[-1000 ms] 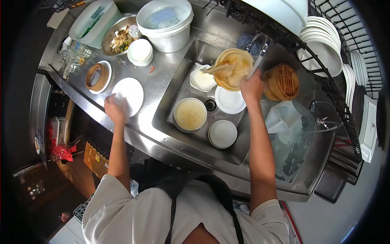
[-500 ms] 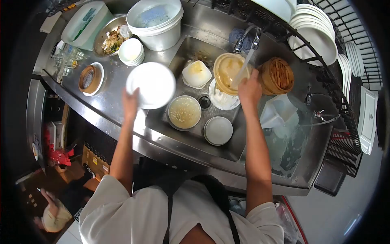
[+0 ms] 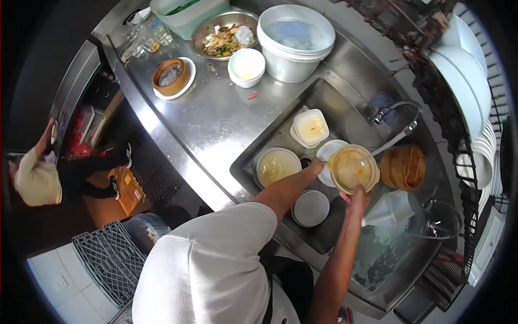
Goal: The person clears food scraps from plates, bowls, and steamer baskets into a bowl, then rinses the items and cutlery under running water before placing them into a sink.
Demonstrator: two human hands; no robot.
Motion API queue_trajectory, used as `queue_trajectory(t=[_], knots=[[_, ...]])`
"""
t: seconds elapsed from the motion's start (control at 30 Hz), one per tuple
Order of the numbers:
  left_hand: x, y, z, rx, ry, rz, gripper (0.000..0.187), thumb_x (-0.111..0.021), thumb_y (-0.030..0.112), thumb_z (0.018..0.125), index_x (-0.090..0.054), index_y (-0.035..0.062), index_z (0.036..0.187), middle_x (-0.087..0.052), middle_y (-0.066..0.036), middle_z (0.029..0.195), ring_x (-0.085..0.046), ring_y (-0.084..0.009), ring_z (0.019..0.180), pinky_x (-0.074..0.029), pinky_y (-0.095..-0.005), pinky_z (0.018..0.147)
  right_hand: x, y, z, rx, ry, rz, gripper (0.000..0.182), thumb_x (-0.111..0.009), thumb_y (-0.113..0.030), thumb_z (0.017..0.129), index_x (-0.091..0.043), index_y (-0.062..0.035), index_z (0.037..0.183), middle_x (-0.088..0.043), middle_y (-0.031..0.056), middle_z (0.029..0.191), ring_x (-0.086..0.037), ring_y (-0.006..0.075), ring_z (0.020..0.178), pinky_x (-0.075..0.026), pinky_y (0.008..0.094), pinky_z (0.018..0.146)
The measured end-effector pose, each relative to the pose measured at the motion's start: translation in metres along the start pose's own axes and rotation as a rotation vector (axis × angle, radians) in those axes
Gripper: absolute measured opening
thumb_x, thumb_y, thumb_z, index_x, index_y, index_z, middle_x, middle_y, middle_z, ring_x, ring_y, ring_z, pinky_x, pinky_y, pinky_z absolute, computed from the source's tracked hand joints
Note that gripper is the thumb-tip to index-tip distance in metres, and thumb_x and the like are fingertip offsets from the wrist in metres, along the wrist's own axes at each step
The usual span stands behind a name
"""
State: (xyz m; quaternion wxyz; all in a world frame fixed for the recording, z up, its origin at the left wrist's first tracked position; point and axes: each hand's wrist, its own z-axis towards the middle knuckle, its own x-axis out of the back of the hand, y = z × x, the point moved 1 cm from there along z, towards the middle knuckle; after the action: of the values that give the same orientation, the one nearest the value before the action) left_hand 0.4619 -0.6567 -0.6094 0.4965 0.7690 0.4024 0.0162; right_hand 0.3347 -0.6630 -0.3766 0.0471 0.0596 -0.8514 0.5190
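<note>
- The right hand holds a yellowish bowl from below, its fingers closed on the near rim, above the sink.
- The bowl is tilted, with its opening turned up toward the camera, and it sits directly beyond the right hand, toward the far edge of the sink.
- A thin stream of water from the tap comes down slantwise and meets the far side of the bowl.
- The left hand reaches across the sink to the near-left side of the bowl, over a white plate. The bowl hides its fingers, so I cannot tell if this hand is open or closed, or if it grips anything.
- Both hands are at the bowl, the right one under it and the left one beside it, so neither is clearly nearer.
- In the sink, to the left of the bowl, there are a round bowl of cloudy liquid and a square white container. A grey plate lies near the front wall of the sink.
- A bamboo steamer stands just beside the bowl on its right.
- On the bench, well apart from the hands, stands a stack of small white bowls.
</note>
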Motion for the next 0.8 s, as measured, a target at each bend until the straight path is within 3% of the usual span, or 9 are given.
queue_trajectory(t=[0.1, 0.2, 0.23, 0.27, 0.33, 0.5, 0.57, 0.67, 0.8], knots=[[0.023, -0.036, 0.048, -0.711, -0.508, 1.240, 0.025, -0.062, 0.019, 0.088, -0.067, -0.0005, 0.103, -0.068, -0.022, 0.101, -0.069, -0.0281, 0.089, -0.055, -0.0422, 0.076, 0.012, 0.041, 0.031, -0.290, -0.142, 0.342, 0.045, -0.050, -0.011, 0.087, -0.047, -0.0014, 0.131, -0.062, 0.0160, 0.118, -0.069, 0.0285, 0.093, -0.063, 0.0380, 0.064], [0.045, 0.026, 0.031, -1.029, -0.684, 1.613, 0.020, -0.067, 0.023, 0.085, -0.071, 0.0041, 0.089, -0.071, -0.019, 0.090, -0.070, -0.0265, 0.077, -0.055, -0.0411, 0.068, -0.019, 0.034, 0.025, -0.351, -0.152, 0.576, 0.035, -0.045, -0.012, 0.090, -0.053, -0.0029, 0.124, -0.066, 0.0136, 0.111, -0.070, 0.0235, 0.090, -0.062, 0.0384, 0.073], [0.061, 0.103, -0.019, -0.406, -0.665, 1.217, 0.023, -0.067, 0.023, 0.082, -0.071, 0.0018, 0.089, -0.071, -0.019, 0.090, -0.069, -0.0307, 0.082, -0.054, -0.0427, 0.074, -0.031, 0.029, 0.021, -0.357, -0.162, 0.638, 0.034, -0.044, -0.012, 0.091, -0.053, -0.0029, 0.123, -0.067, 0.0131, 0.108, -0.070, 0.0224, 0.089, -0.062, 0.0376, 0.073], [0.077, 0.188, -0.076, 0.044, -0.411, 0.723, 0.026, -0.067, 0.023, 0.079, -0.071, -0.0005, 0.088, -0.071, -0.020, 0.090, -0.068, -0.0350, 0.087, -0.054, -0.0443, 0.079, -0.042, 0.027, 0.019, -0.448, -0.166, 0.640, 0.032, -0.044, -0.018, 0.092, -0.056, -0.0042, 0.118, -0.069, 0.0098, 0.099, -0.069, 0.0193, 0.079, -0.061, 0.0337, 0.064], [0.157, 0.259, -0.116, -0.627, 0.005, 1.026, 0.020, -0.067, 0.020, 0.083, -0.075, 0.0067, 0.095, -0.071, -0.018, 0.090, -0.070, -0.0336, 0.081, -0.054, -0.0419, 0.074, -0.057, 0.046, 0.025, -0.454, -0.336, 0.478, 0.033, -0.047, -0.022, 0.090, -0.056, -0.0026, 0.115, -0.069, 0.0104, 0.094, -0.069, 0.0194, 0.076, -0.061, 0.0310, 0.061], [0.356, 0.437, -0.184, -0.854, 1.270, 1.371, 0.032, -0.067, 0.023, 0.084, -0.061, 0.0020, 0.108, -0.066, -0.020, 0.090, -0.065, -0.0387, 0.079, -0.052, -0.0478, 0.071, -0.155, 0.038, -0.031, -0.246, -0.445, -0.094, 0.036, -0.054, -0.018, 0.080, -0.056, -0.0007, 0.111, -0.066, 0.0151, 0.081, -0.061, 0.0212, 0.046, -0.052, 0.0291, 0.039], [0.432, 0.460, -0.165, -0.651, 1.396, 1.415, 0.034, -0.068, 0.025, 0.083, -0.062, 0.0008, 0.105, -0.068, -0.020, 0.092, -0.067, -0.0388, 0.083, -0.052, -0.0489, 0.075, -0.205, 0.022, -0.073, -0.140, -0.465, -0.129, 0.036, -0.053, -0.016, 0.080, -0.055, 0.0014, 0.111, -0.065, 0.0138, 0.072, -0.062, 0.0218, 0.046, -0.051, 0.0306, 0.037], [0.485, 0.479, -0.138, -0.224, 1.092, 1.388, 0.031, -0.067, 0.026, 0.083, -0.065, 0.0004, 0.100, -0.069, -0.022, 0.094, -0.067, -0.0398, 0.088, -0.052, -0.0489, 0.078, -0.271, 0.020, -0.108, -0.020, -0.571, -0.223, 0.038, -0.054, -0.019, 0.083, -0.054, 0.0035, 0.113, -0.065, 0.0149, 0.073, -0.062, 0.0232, 0.044, -0.049, 0.0322, 0.036], [0.499, 0.495, -0.128, -0.334, 1.058, 1.326, 0.024, -0.062, 0.020, 0.082, -0.068, 0.0012, 0.096, -0.068, -0.024, 0.089, -0.066, -0.0420, 0.086, -0.052, -0.0489, 0.079, -0.327, 0.018, -0.135, 0.105, -0.484, -0.497, 0.040, -0.054, -0.025, 0.090, -0.055, 0.0052, 0.115, -0.067, 0.0200, 0.075, -0.064, 0.0277, 0.049, -0.053, 0.0375, 0.050]])
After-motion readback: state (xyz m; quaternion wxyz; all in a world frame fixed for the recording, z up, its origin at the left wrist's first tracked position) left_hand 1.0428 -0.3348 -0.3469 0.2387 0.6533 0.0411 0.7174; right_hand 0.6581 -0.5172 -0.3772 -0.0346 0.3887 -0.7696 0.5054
